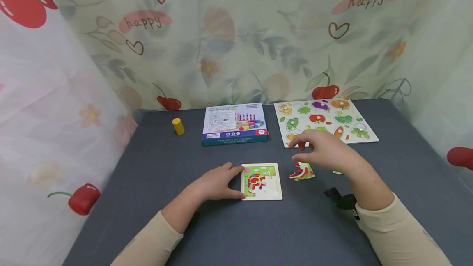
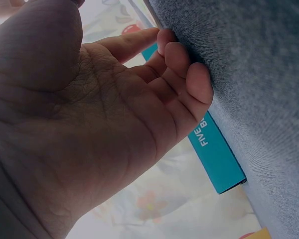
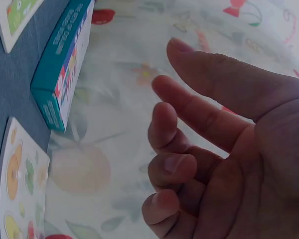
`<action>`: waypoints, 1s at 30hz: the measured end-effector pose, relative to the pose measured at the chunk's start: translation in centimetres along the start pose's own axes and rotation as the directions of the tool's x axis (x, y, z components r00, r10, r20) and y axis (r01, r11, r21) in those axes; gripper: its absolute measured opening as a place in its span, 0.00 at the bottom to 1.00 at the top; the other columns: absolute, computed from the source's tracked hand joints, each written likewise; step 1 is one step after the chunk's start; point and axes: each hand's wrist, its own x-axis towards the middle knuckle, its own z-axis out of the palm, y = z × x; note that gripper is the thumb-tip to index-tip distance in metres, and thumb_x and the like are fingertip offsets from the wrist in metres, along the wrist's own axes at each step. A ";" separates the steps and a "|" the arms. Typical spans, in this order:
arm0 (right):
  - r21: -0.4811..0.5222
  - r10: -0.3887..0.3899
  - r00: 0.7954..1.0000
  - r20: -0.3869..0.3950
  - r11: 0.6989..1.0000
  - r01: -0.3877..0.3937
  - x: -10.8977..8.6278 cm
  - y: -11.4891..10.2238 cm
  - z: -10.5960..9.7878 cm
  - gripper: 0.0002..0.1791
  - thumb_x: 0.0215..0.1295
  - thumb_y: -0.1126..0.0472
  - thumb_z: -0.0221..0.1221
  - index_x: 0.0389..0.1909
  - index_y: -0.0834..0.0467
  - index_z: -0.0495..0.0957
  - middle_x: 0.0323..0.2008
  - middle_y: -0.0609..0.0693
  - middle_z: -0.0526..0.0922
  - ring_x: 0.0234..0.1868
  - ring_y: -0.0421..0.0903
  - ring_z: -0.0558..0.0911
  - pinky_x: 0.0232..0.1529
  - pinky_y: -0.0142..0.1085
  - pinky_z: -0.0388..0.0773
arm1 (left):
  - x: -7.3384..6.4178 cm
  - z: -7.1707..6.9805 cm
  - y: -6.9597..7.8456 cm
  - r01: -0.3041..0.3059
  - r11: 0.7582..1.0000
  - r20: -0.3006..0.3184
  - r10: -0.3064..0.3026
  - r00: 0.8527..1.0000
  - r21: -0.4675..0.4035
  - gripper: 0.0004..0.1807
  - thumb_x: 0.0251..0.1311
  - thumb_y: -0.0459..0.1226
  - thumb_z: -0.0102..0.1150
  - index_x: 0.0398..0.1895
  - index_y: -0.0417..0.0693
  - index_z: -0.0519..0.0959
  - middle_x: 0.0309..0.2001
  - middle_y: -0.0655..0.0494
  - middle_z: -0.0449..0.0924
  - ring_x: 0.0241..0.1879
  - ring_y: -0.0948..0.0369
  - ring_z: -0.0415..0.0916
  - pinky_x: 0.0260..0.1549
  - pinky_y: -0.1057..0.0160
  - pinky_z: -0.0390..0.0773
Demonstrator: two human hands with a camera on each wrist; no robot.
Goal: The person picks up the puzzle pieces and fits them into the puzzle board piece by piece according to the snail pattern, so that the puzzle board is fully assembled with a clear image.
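Note:
A small square jigsaw puzzle board (image 1: 272, 195) with a cream rim lies on the table, part of its green and red picture filled in and its lower right bare. My left hand (image 1: 218, 182) touches the board's left edge, index finger near the top corner and thumb near the bottom one; in the left wrist view its other fingers (image 2: 199, 84) curl against the table. To the right lie loose jigsaw pieces (image 1: 303, 172), green with red and white. Above them hovers my right hand (image 1: 325, 149), fingers loosely bent, thumb apart and nothing held, as the right wrist view shows.
Behind the puzzle stands a flat teal and white box (image 1: 235, 138). At the back right lies a vegetable peg board (image 1: 329, 120). A yellow cylinder (image 1: 178, 126) stands at the back left. Near my right wrist is a black strap (image 1: 345, 201). Patterned curtains (image 1: 236, 40) enclose the table.

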 end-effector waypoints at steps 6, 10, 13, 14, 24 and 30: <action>-0.013 0.076 0.996 0.047 0.997 -0.075 -0.4 1.4 -1.1 0.18 0.60 0.53 0.74 0.49 0.55 0.86 0.36 0.46 0.81 0.35 0.46 0.76 0.35 0.41 0.75 | 0.1 0.1 0.0 0.006 1.000 0.003 -0.006 1.000 0.003 0.50 0.54 0.65 0.69 0.78 0.60 0.65 0.58 0.52 0.72 0.52 0.56 0.71 0.54 0.50 0.76; -0.009 0.102 0.990 0.100 0.995 -0.101 -0.2 2.6 -1.4 0.17 0.61 0.55 0.73 0.47 0.58 0.85 0.34 0.47 0.79 0.33 0.45 0.76 0.35 0.40 0.73 | 0.1 0.1 0.0 0.004 1.000 0.006 -0.004 1.000 0.003 0.50 0.54 0.65 0.69 0.78 0.60 0.64 0.58 0.52 0.72 0.52 0.56 0.71 0.54 0.50 0.76; 0.020 0.116 0.982 0.147 0.993 -0.120 0.2 3.6 -1.3 0.16 0.61 0.58 0.72 0.47 0.60 0.84 0.32 0.48 0.77 0.32 0.46 0.75 0.34 0.41 0.72 | 0.1 0.0 0.0 0.002 1.000 0.006 -0.002 1.000 -0.003 0.50 0.55 0.65 0.69 0.78 0.59 0.65 0.58 0.52 0.72 0.52 0.56 0.71 0.54 0.50 0.75; 0.035 0.119 0.979 0.164 0.991 -0.126 0.3 3.9 -1.2 0.16 0.61 0.59 0.72 0.48 0.60 0.83 0.31 0.49 0.77 0.32 0.46 0.74 0.35 0.41 0.72 | 0.0 0.0 0.0 0.003 1.000 0.006 -0.003 1.000 -0.004 0.50 0.55 0.65 0.69 0.78 0.59 0.65 0.58 0.52 0.72 0.52 0.56 0.71 0.54 0.50 0.76; 0.159 0.085 0.958 0.275 0.978 -0.133 1.8 7.7 0.6 0.16 0.59 0.66 0.71 0.47 0.64 0.81 0.31 0.50 0.77 0.33 0.48 0.74 0.37 0.42 0.72 | 0.0 0.1 -0.1 0.003 1.000 0.007 -0.003 1.000 0.002 0.50 0.54 0.65 0.69 0.78 0.59 0.65 0.57 0.53 0.72 0.51 0.57 0.71 0.53 0.51 0.76; 0.240 0.093 0.943 0.318 0.955 -0.175 2.6 9.5 2.0 0.15 0.57 0.68 0.71 0.45 0.65 0.80 0.30 0.51 0.76 0.32 0.48 0.73 0.36 0.42 0.71 | -0.1 0.0 0.0 0.001 1.000 0.004 -0.001 1.000 -0.003 0.50 0.54 0.64 0.70 0.78 0.59 0.65 0.57 0.52 0.72 0.51 0.56 0.71 0.53 0.51 0.76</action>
